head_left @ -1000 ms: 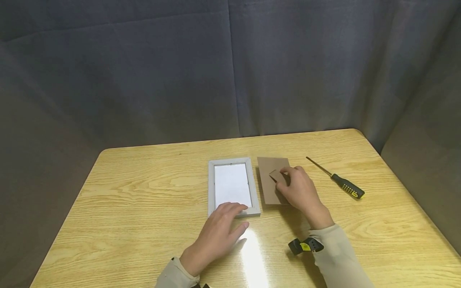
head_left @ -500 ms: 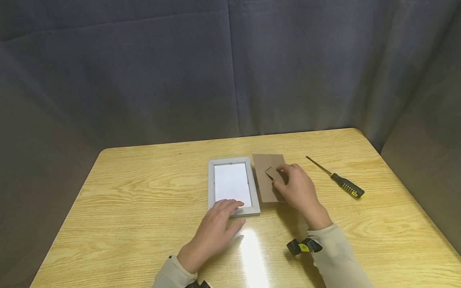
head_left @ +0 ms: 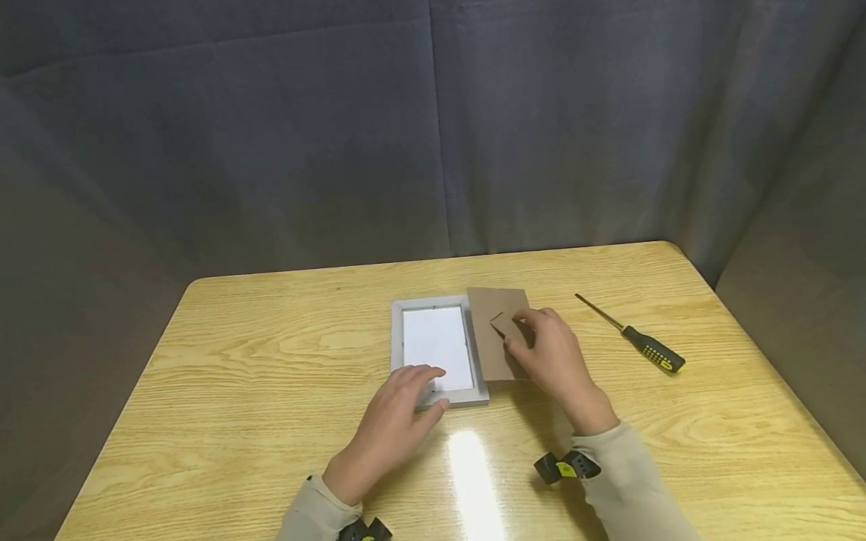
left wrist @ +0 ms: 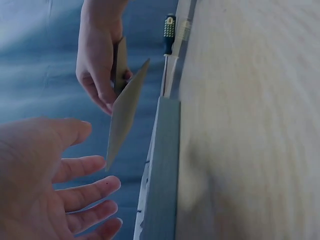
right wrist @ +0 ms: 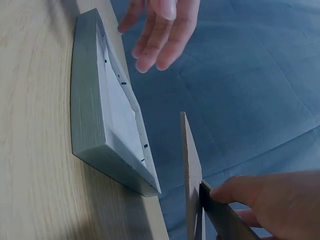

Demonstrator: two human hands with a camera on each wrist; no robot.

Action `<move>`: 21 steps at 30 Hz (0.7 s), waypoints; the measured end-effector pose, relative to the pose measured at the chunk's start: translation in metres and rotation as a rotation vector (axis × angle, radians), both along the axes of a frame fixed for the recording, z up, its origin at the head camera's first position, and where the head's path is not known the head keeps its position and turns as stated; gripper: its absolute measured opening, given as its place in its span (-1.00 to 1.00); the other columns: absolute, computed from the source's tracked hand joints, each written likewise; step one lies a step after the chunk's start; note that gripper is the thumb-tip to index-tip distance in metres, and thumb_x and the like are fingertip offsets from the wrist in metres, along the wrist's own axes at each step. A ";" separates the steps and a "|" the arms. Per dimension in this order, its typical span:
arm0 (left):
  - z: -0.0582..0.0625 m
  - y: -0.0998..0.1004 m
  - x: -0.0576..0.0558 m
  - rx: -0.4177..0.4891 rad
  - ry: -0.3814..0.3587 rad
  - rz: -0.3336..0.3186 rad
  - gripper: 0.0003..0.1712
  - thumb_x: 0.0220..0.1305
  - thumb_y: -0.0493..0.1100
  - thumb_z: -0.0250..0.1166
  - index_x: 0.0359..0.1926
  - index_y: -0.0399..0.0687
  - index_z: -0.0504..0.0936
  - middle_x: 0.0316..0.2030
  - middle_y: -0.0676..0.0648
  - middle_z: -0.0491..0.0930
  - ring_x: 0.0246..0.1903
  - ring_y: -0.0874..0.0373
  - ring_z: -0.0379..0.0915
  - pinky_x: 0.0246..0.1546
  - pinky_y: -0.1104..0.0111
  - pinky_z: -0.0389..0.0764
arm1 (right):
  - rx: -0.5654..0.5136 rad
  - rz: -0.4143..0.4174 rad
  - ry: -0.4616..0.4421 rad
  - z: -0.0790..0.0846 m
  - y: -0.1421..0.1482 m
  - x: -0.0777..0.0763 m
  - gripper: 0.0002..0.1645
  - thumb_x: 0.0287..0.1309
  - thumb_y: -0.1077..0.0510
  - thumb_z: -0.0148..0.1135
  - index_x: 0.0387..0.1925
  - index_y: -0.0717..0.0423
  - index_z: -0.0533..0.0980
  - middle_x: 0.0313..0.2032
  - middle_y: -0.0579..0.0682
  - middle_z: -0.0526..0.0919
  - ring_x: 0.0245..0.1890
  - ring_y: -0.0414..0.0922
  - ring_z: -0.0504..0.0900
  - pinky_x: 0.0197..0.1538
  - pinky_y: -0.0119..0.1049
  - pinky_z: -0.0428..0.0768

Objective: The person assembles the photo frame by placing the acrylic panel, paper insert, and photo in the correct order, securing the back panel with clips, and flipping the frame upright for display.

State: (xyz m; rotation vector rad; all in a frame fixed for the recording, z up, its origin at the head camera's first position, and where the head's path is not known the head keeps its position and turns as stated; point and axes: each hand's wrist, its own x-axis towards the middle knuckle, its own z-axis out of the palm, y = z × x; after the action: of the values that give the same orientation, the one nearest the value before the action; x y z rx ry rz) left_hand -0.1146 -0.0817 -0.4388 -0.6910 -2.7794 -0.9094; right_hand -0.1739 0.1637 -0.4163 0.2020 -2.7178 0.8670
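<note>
A pale grey picture frame (head_left: 397, 338) lies on the table with a white sheet (head_left: 436, 346) inside its opening. Small dark tabs line the inner edge in the right wrist view. My right hand (head_left: 555, 357) pinches the raised stand flap of a brown backing board (head_left: 483, 330), which is held above the table and overlaps the frame's right side in the head view. In the left wrist view the board (left wrist: 125, 117) hangs tilted. Fingers extended and apart, my left hand (head_left: 395, 421) hovers over the frame's near left corner and holds nothing.
A screwdriver (head_left: 652, 349) with a black and yellow handle lies to the right on the wooden table (head_left: 271, 376). Grey curtains (head_left: 304, 150) stand behind the table and along its sides.
My right hand has carried the backing board leftward, from beside the picture frame to over its right edge. My left hand has shifted slightly left and away from the frame's near right corner.
</note>
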 end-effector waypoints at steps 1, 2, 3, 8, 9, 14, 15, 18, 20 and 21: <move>0.001 -0.001 -0.001 0.004 0.001 0.006 -0.51 0.26 0.11 0.15 0.14 0.03 0.53 0.14 -0.04 0.49 0.20 0.05 0.31 0.18 0.11 0.33 | -0.001 0.002 -0.002 0.000 -0.001 0.000 -0.57 -0.02 0.11 0.29 -0.10 0.27 0.58 -0.19 0.19 0.60 -0.19 0.06 0.55 -0.13 -0.04 0.52; 0.002 -0.003 -0.002 0.008 0.001 0.013 -0.52 0.26 0.10 0.15 0.14 0.02 0.53 0.15 -0.04 0.49 0.20 0.05 0.31 0.18 0.11 0.33 | -0.001 0.005 -0.002 0.000 -0.002 0.000 -0.57 -0.02 0.11 0.29 -0.10 0.27 0.58 -0.19 0.19 0.59 -0.18 0.06 0.55 -0.13 -0.04 0.52; 0.003 -0.004 -0.003 0.013 0.004 0.022 -0.52 0.26 0.09 0.15 0.15 0.02 0.53 0.15 -0.05 0.49 0.20 0.04 0.31 0.18 0.10 0.33 | -0.001 0.008 0.000 -0.001 -0.004 0.000 -0.58 -0.01 0.12 0.30 -0.10 0.28 0.58 -0.19 0.19 0.59 -0.18 0.06 0.55 -0.12 -0.03 0.53; 0.006 -0.011 -0.007 0.018 0.028 0.060 -0.53 0.24 0.06 0.18 0.13 0.01 0.54 0.14 -0.06 0.50 0.19 0.02 0.31 0.17 0.09 0.34 | -0.006 0.023 0.012 -0.002 -0.010 0.001 -0.58 -0.02 0.13 0.32 -0.12 0.30 0.58 -0.21 0.19 0.59 -0.15 0.07 0.55 -0.07 -0.03 0.52; 0.006 -0.012 -0.007 0.017 0.033 0.065 -0.53 0.24 0.06 0.19 0.13 0.00 0.54 0.14 -0.07 0.50 0.19 0.01 0.32 0.17 0.08 0.34 | -0.008 0.025 0.013 -0.002 -0.011 0.002 -0.58 -0.02 0.13 0.33 -0.12 0.30 0.58 -0.21 0.19 0.58 -0.14 0.08 0.55 -0.06 -0.02 0.52; 0.006 -0.016 -0.010 0.017 0.030 0.087 -0.51 0.24 0.06 0.18 0.14 0.00 0.54 0.16 -0.12 0.49 0.21 -0.02 0.30 0.19 0.07 0.32 | -0.013 0.029 0.001 -0.002 -0.016 0.004 -0.58 0.01 0.10 0.32 -0.11 0.29 0.59 -0.20 0.19 0.57 -0.14 0.07 0.55 -0.07 -0.04 0.53; 0.006 -0.017 -0.011 0.017 0.030 0.092 -0.51 0.24 0.06 0.18 0.14 0.00 0.54 0.17 -0.13 0.48 0.21 -0.02 0.30 0.20 0.07 0.31 | -0.012 0.030 -0.001 -0.001 -0.017 0.004 -0.58 0.02 0.09 0.31 -0.12 0.29 0.59 -0.20 0.19 0.57 -0.14 0.07 0.56 -0.07 -0.04 0.54; 0.006 -0.018 -0.012 0.019 0.036 0.104 -0.52 0.23 0.05 0.19 0.14 0.00 0.54 0.16 -0.11 0.49 0.21 0.00 0.30 0.20 0.09 0.31 | -0.005 0.030 -0.002 0.000 -0.020 0.004 -0.60 0.02 0.08 0.31 -0.15 0.27 0.60 -0.21 0.17 0.57 -0.17 0.06 0.56 -0.10 -0.05 0.54; 0.006 -0.019 -0.012 0.021 0.042 0.107 -0.53 0.23 0.04 0.19 0.13 0.00 0.55 0.15 -0.10 0.50 0.20 0.01 0.31 0.19 0.10 0.32 | -0.002 0.027 0.000 0.001 -0.022 0.004 -0.62 0.02 0.08 0.30 -0.17 0.27 0.60 -0.23 0.16 0.58 -0.19 0.05 0.56 -0.13 -0.06 0.54; 0.006 -0.019 -0.012 0.021 0.046 0.109 -0.53 0.23 0.04 0.20 0.12 0.00 0.55 0.14 -0.09 0.50 0.19 0.01 0.32 0.19 0.11 0.33 | -0.002 0.027 -0.002 0.001 -0.023 0.004 -0.62 0.02 0.08 0.30 -0.17 0.26 0.60 -0.23 0.15 0.58 -0.20 0.04 0.56 -0.15 -0.07 0.55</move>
State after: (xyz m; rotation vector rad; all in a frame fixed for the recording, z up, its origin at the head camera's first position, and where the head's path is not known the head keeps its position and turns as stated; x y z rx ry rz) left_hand -0.1267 -0.1012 -0.4327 -0.5447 -2.7323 -0.8892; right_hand -0.1697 0.1407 -0.4154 0.2380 -2.7221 0.8773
